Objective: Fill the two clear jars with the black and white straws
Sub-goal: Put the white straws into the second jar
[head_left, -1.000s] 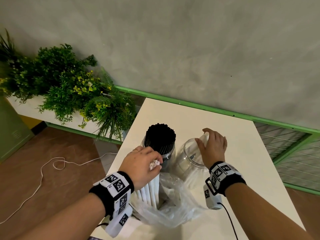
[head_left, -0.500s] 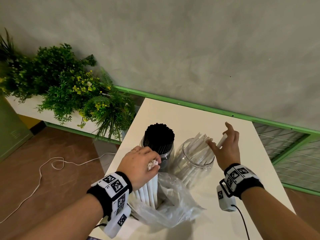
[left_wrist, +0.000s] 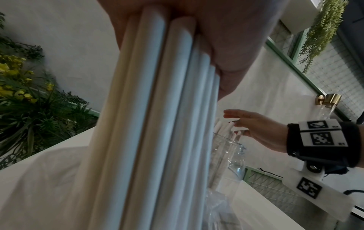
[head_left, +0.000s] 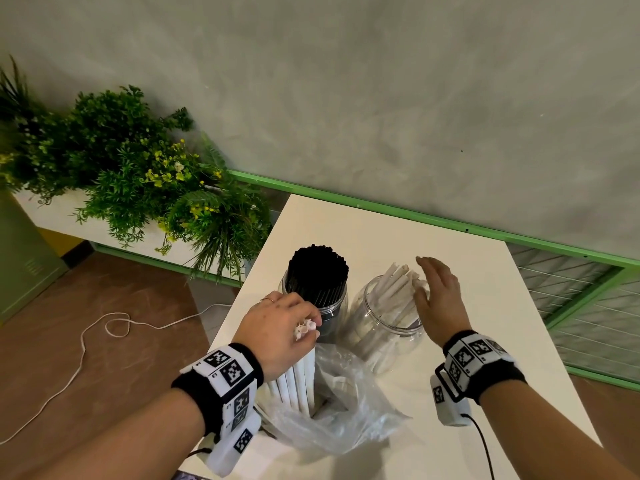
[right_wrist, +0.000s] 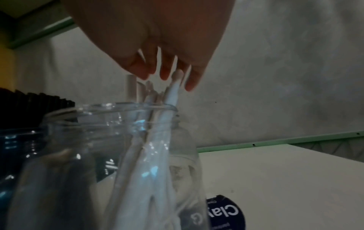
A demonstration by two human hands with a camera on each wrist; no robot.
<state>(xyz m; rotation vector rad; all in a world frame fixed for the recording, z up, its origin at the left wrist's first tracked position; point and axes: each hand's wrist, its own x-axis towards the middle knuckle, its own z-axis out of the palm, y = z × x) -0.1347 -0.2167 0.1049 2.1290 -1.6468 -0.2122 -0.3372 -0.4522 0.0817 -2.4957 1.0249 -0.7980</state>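
Two clear jars stand side by side on the white table (head_left: pixel 485 271). The left jar (head_left: pixel 330 311) is packed with black straws (head_left: pixel 318 268). The right jar (head_left: pixel 384 327) (right_wrist: pixel 122 140) holds several white straws (head_left: pixel 398 282) (right_wrist: pixel 169 99) leaning out of its mouth. My left hand (head_left: pixel 280 330) grips a bundle of white straws (head_left: pixel 301 372) (left_wrist: pixel 157 124), upright in a clear plastic bag (head_left: pixel 343 410). My right hand (head_left: pixel 436 292) (right_wrist: pixel 163 51) hovers with straight fingers at the right jar's mouth, fingertips among the straw tops, holding nothing.
A planter of green foliage with yellow flowers (head_left: pixel 138 174) stands left of the table. A white cord (head_left: pixel 114 327) lies on the brown floor. A grey wall with a green rail (head_left: pixel 415 216) runs behind; wire mesh (head_left: pixel 588 306) at right.
My right hand, earlier covering the jar mouth, let a white straw go into the right jar and now spreads over the straw tops. The left hand has kept its bundle almost still.
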